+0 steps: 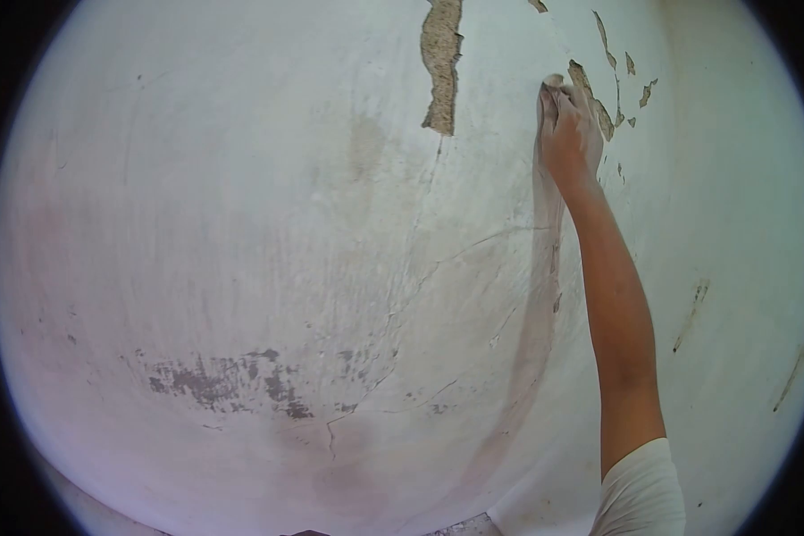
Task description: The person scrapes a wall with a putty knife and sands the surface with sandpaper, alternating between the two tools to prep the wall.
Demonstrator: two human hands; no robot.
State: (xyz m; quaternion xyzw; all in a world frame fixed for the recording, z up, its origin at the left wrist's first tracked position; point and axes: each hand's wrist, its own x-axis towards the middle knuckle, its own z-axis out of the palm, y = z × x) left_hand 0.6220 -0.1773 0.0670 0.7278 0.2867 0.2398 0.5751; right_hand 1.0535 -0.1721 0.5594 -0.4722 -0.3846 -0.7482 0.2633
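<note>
High on the white plastered wall (268,205), my right hand (572,134) presses against the surface with its fingers curled. A small pale edge (554,80) shows at the fingertips; whether it belongs to a held thing, and of what kind, I cannot make out. Just right of the hand, a strip of bare, sandy brown plaster (593,100) lies exposed where paint has come off. My right arm reaches up from the lower right in a white sleeve (643,491). My left hand is out of view.
A long bare patch (441,67) runs down from the top edge. Grey scuffed spots (214,380) mark the lower left of the wall, and thin cracks (473,243) cross its middle. Towards the right is a corner, with brown streaks (690,315) on the side wall.
</note>
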